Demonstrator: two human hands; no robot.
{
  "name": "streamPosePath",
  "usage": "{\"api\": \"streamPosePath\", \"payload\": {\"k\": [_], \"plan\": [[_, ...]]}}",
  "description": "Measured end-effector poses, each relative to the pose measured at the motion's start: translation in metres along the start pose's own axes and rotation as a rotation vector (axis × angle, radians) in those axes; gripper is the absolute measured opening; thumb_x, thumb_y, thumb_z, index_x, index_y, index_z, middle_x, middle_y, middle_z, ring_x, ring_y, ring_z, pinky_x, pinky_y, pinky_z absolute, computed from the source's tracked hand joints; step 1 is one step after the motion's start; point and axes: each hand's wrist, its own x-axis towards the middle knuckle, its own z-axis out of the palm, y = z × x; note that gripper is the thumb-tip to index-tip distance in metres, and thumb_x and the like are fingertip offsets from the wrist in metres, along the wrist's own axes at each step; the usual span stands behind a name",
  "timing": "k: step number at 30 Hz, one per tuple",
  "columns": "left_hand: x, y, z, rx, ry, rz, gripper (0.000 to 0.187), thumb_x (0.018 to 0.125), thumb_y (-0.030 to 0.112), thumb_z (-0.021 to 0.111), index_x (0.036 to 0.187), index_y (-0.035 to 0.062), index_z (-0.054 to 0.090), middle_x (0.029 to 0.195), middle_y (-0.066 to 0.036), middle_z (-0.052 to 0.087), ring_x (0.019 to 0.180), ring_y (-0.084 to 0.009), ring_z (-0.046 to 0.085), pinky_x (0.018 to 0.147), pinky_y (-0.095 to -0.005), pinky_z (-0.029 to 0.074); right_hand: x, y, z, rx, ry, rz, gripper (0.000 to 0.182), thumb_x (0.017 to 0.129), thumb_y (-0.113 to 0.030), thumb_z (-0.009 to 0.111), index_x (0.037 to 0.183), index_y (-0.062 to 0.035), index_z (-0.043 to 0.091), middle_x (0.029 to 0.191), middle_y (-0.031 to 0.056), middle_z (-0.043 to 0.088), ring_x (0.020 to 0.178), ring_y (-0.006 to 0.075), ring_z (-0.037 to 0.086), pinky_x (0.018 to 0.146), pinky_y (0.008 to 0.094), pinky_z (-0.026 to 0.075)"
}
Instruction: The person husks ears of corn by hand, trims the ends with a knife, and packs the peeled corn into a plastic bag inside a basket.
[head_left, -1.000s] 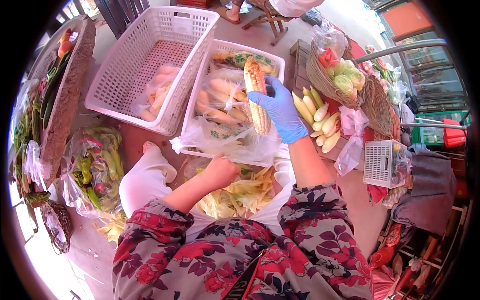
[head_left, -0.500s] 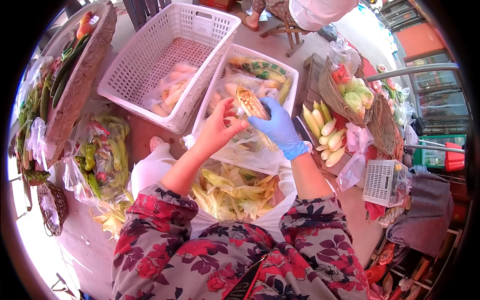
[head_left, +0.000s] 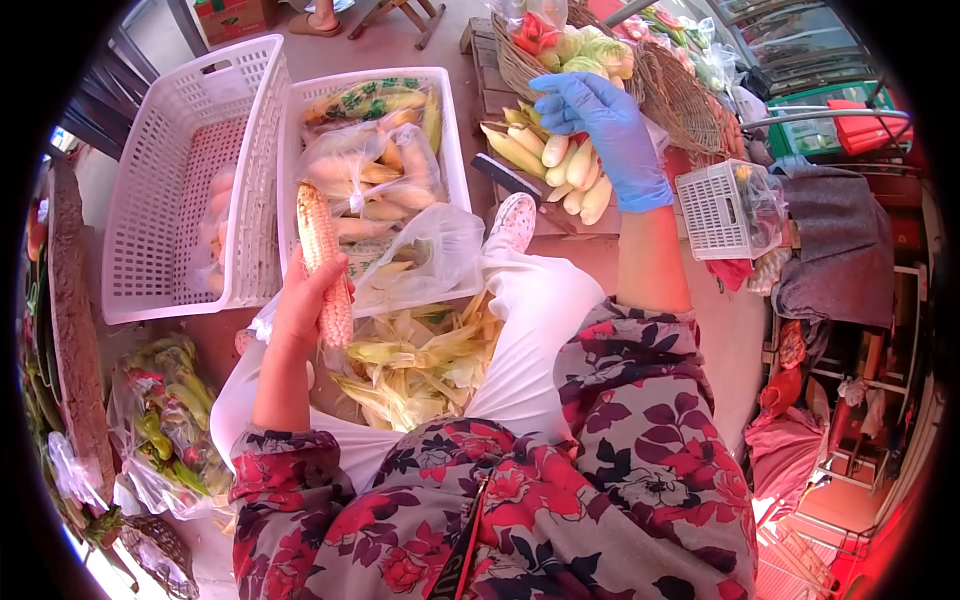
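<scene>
An ear of corn (head_left: 314, 228), stripped of its husk, stands nearly upright in my bare left hand (head_left: 300, 305), whose fingers are wrapped round its lower half. My right hand (head_left: 615, 135), in a blue glove, is raised above a pile of pale, partly husked corn (head_left: 575, 180) on the right. Its fingers are half bent and somewhat apart, and nothing shows in them. Beyond the left hand is a white crate (head_left: 462, 150) with bagged corn (head_left: 350, 165) in it. Loose corn husks (head_left: 420, 365) lie between my knees.
A taller white basket (head_left: 165, 130) with a bag inside stands at the left. Bagged peppers (head_left: 165, 420) lie near my left leg. Wicker baskets (head_left: 680, 110), one with cabbages (head_left: 590, 50), and a small white crate (head_left: 712, 210) are to the right. A dark flat object (head_left: 505, 175) lies beside the corn pile.
Both hands were together at the corn ear. Now the left hand holds it lower and to the left, while the gloved right hand has let go and moved right. The view has turned right.
</scene>
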Motion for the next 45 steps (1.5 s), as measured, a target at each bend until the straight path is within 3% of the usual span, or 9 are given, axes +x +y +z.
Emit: {"api": "streamPosePath", "payload": {"k": [4, 7, 15, 21, 25, 32, 36, 39, 45], "plan": [[0.017, -0.014, 0.007, -0.116, -0.047, -0.115, 0.036, 0.081, 0.012, 0.054, 0.113, 0.0040, 0.040, 0.086, -0.009, 0.052, 0.066, -0.0182, 0.058, 0.057, -0.0317, 0.051, -0.023, 0.139, -0.062, -0.167, 0.116, 0.490, 0.030, 0.085, -0.027, 0.058, 0.097, -0.0006, 0.064, 0.077, 0.0047, 0.062, 0.071, 0.0102, 0.057, 0.065, 0.0233, 0.047], [0.036, -0.028, 0.002, -0.222, -0.013, -0.204, 0.035, 0.080, 0.009, 0.047, 0.113, 0.0020, 0.040, 0.090, -0.011, 0.053, 0.071, -0.0219, 0.059, 0.063, -0.0338, 0.051, -0.062, 0.293, -0.090, -0.781, -0.047, 0.602, 0.036, 0.082, -0.033, 0.053, 0.101, -0.0045, 0.064, 0.100, 0.0179, 0.064, 0.093, 0.0323, 0.060, 0.084, 0.0379, 0.045], [0.071, -0.036, -0.001, -0.068, 0.116, -0.144, 0.039, 0.085, 0.021, 0.060, 0.114, 0.0013, 0.043, 0.088, -0.005, 0.054, 0.076, -0.0132, 0.058, 0.066, -0.0261, 0.049, -0.099, 0.471, -0.096, -1.114, -0.036, 0.542, 0.047, 0.075, -0.021, 0.060, 0.114, 0.0042, 0.052, 0.110, 0.0291, 0.055, 0.103, 0.0414, 0.054, 0.088, 0.0430, 0.044], [0.086, -0.034, 0.002, -0.169, 0.211, -0.213, 0.045, 0.085, 0.021, 0.060, 0.119, 0.0021, 0.039, 0.088, -0.006, 0.054, 0.069, -0.0147, 0.058, 0.058, -0.0269, 0.050, -0.070, 0.440, -0.081, -1.284, -0.239, 0.630, 0.035, 0.073, -0.020, 0.060, 0.101, 0.0004, 0.053, 0.103, 0.0277, 0.057, 0.096, 0.0390, 0.056, 0.079, 0.0457, 0.046], [0.081, -0.029, 0.002, -0.199, 0.201, -0.201, 0.052, 0.083, 0.025, 0.063, 0.122, 0.0019, 0.037, 0.087, -0.007, 0.053, 0.063, -0.0153, 0.058, 0.052, -0.0266, 0.049, -0.070, 0.405, -0.076, -1.210, -0.059, 0.587, 0.034, 0.073, -0.032, 0.058, 0.089, -0.0029, 0.053, 0.084, 0.0224, 0.062, 0.078, 0.0413, 0.060, 0.069, 0.0499, 0.047], [0.019, -0.047, -0.017, 0.391, 0.176, 0.016, 0.070, 0.070, 0.034, 0.074, 0.118, -0.0025, 0.040, 0.097, -0.013, 0.057, 0.075, -0.0173, 0.059, 0.066, -0.0295, 0.049, -0.049, 0.301, -0.079, -0.964, 0.124, 0.415, 0.036, 0.080, -0.039, 0.060, 0.080, -0.0027, 0.056, 0.074, 0.0188, 0.063, 0.064, 0.0314, 0.061, 0.058, 0.0408, 0.047], [-0.042, -0.064, -0.033, 0.101, 0.337, 0.218, 0.054, 0.077, 0.026, 0.069, 0.116, -0.0004, 0.041, 0.091, -0.009, 0.056, 0.068, -0.0141, 0.058, 0.060, -0.0281, 0.049, -0.027, 0.183, -0.023, -0.385, -0.024, 0.277, 0.018, 0.086, -0.018, 0.059, 0.079, -0.0013, 0.055, 0.063, -0.0009, 0.051, 0.053, 0.0060, 0.047, 0.049, 0.0241, 0.040], [-0.083, -0.071, -0.052, -0.307, 0.543, 0.235, 0.046, 0.080, 0.023, 0.067, 0.112, 0.0009, 0.042, 0.087, -0.007, 0.055, 0.062, -0.0127, 0.056, 0.053, -0.0267, 0.049, -0.026, 0.115, 0.038, -0.037, -0.345, 0.178, 0.013, 0.084, -0.015, 0.061, 0.085, -0.0033, 0.055, 0.064, -0.0010, 0.052, 0.052, 0.0049, 0.045, 0.048, 0.0211, 0.039], [-0.097, -0.122, -0.153, 0.271, 0.826, 0.119, 0.050, 0.069, 0.030, 0.069, 0.105, -0.0016, 0.052, 0.082, -0.013, 0.062, 0.067, -0.0205, 0.062, 0.062, -0.0318, 0.050, -0.060, 0.011, 0.189, -0.265, -0.665, 0.057, 0.028, 0.083, -0.028, 0.065, 0.082, -0.0016, 0.056, 0.059, 0.0015, 0.052, 0.054, 0.0075, 0.049, 0.049, 0.0247, 0.040]]}}
